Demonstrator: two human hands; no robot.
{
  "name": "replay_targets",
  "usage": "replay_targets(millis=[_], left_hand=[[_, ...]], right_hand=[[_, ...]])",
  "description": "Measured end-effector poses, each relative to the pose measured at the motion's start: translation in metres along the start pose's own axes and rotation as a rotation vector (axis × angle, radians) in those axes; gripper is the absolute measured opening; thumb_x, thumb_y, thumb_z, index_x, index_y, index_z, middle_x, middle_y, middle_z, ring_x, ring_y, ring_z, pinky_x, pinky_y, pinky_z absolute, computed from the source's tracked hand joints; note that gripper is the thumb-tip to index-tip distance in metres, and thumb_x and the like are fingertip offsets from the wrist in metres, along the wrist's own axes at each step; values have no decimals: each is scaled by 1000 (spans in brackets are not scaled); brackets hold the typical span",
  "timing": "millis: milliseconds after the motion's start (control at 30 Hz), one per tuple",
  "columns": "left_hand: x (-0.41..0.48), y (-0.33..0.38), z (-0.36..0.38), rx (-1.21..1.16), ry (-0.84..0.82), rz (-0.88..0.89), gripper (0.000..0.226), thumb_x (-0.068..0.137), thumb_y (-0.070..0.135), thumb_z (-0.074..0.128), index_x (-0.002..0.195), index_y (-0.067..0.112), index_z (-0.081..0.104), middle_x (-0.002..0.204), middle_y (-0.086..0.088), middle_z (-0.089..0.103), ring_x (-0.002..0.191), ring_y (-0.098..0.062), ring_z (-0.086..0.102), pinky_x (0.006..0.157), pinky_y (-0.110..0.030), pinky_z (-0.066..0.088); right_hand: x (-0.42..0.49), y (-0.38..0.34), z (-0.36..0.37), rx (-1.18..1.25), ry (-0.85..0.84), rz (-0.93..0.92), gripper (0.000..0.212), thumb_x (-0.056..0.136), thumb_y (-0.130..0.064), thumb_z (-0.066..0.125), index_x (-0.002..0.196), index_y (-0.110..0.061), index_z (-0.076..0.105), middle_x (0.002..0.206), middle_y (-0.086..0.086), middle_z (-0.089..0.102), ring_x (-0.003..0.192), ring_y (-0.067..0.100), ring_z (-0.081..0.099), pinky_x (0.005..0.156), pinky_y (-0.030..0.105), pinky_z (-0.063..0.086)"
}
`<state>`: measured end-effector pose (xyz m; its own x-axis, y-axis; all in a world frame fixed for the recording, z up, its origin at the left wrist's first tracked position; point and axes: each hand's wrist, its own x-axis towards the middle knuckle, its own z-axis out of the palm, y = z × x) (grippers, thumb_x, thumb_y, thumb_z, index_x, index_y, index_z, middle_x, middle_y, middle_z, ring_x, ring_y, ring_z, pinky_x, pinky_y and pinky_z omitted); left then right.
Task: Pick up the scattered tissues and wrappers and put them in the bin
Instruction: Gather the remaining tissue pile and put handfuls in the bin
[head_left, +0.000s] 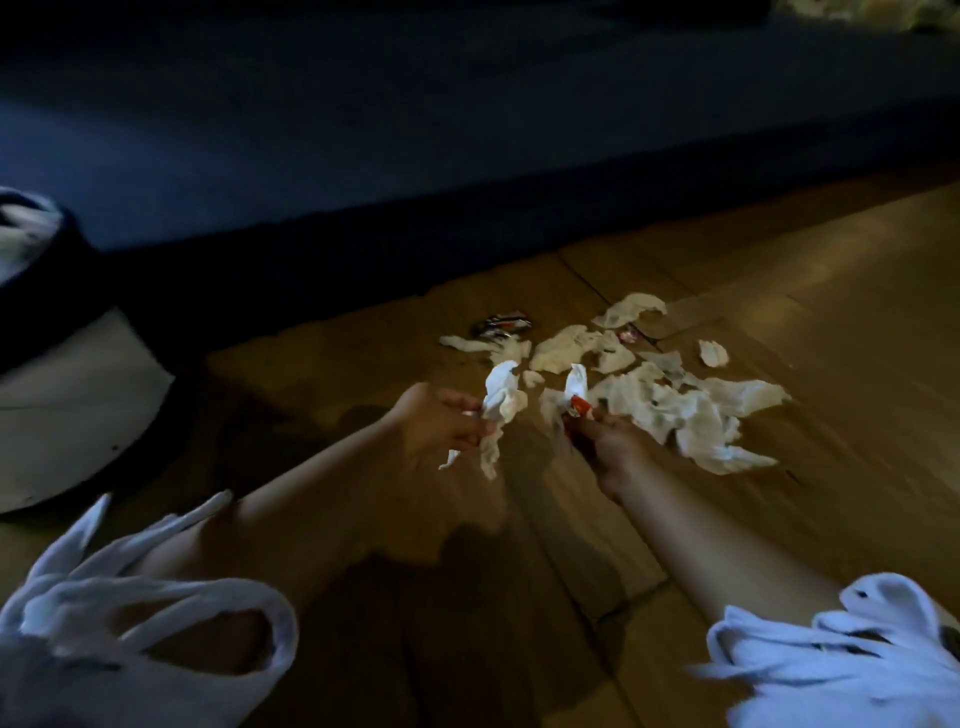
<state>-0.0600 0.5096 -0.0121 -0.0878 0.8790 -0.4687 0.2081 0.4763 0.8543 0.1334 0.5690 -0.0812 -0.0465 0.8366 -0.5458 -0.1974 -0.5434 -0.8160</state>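
Note:
White tissues (670, 405) lie scattered on the wooden floor (831, 312), mostly right of centre. My left hand (441, 423) is closed on a crumpled white tissue (501, 400) just above the floor. My right hand (613, 447) grips a red wrapper (579, 406) together with a small tissue piece. A dark shiny wrapper (501, 326) lies at the far edge of the pile, and a small red-and-white wrapper (629, 334) sits among the far tissues. The white bin (67, 410) with a dark liner stands at the left edge.
A dark blue sofa or mattress (415, 130) runs along the far side of the floor. White sleeves (130, 623) fill the lower corners. The scene is dim and slightly blurred.

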Motion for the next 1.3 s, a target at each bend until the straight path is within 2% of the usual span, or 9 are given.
replay_targets(millis=[100,233,400,500,633,700,1033,1133,1300], left_hand=[[-30,0,-60,14,90,-1,22,80,6,70,101,3,65,75,-4,65,52,-3,64,37,-11,43],[-63,-10,-139,-64,210,8,28,79,8,71,106,5,65,90,-7,68,80,-15,66,74,-22,56],[-115,-17,-227,-357,318,114,22,83,8,66,104,2,65,90,-8,69,77,-11,64,68,-15,55],[-142,-19,-275,-538,374,213,27,84,5,63,111,-1,62,91,-8,67,77,-11,64,64,-14,55],[-163,-20,-319,-733,520,371,19,87,3,59,106,3,60,94,-7,66,76,-9,66,62,-14,56],[-168,-22,-336,-760,652,433,29,83,6,66,111,1,62,96,-9,68,79,-11,67,66,-17,55],[-155,-49,-380,-822,1059,341,48,75,9,76,117,4,53,103,-13,63,74,-13,64,64,-22,54],[-149,-53,-389,-890,1053,335,54,75,5,75,120,6,46,109,-13,56,77,-14,62,72,-27,57],[-138,-59,-389,-878,910,305,40,85,3,64,120,8,46,115,-14,55,90,-20,63,67,-26,55]], right_hand=[[-19,-6,64,-44,-90,32,48,83,-3,63,128,-1,47,86,9,60,73,17,59,67,26,53],[-43,-13,147,-152,-200,-29,44,83,1,63,125,3,51,81,8,60,72,17,59,63,23,51],[-74,-23,258,-200,-295,-119,47,78,0,69,122,-3,54,107,14,64,94,22,62,87,32,49],[-99,-28,326,-231,-384,-171,40,77,-1,70,115,-3,59,106,12,65,98,24,63,95,34,49],[-126,-36,403,-214,-518,-225,10,81,1,65,87,-7,64,82,9,64,77,20,62,80,33,52],[-136,-40,437,-226,-540,-242,13,81,-1,65,75,-13,63,77,7,64,72,18,61,79,34,52],[-160,-18,530,-391,-520,-193,12,86,7,53,81,-2,60,78,10,59,78,22,60,86,37,51],[-161,-17,539,-432,-557,-174,16,89,8,44,97,6,57,78,11,57,72,21,57,89,39,49],[-163,-16,545,-580,-620,-159,25,90,-1,37,73,-4,56,73,9,52,63,19,50,62,33,46]])
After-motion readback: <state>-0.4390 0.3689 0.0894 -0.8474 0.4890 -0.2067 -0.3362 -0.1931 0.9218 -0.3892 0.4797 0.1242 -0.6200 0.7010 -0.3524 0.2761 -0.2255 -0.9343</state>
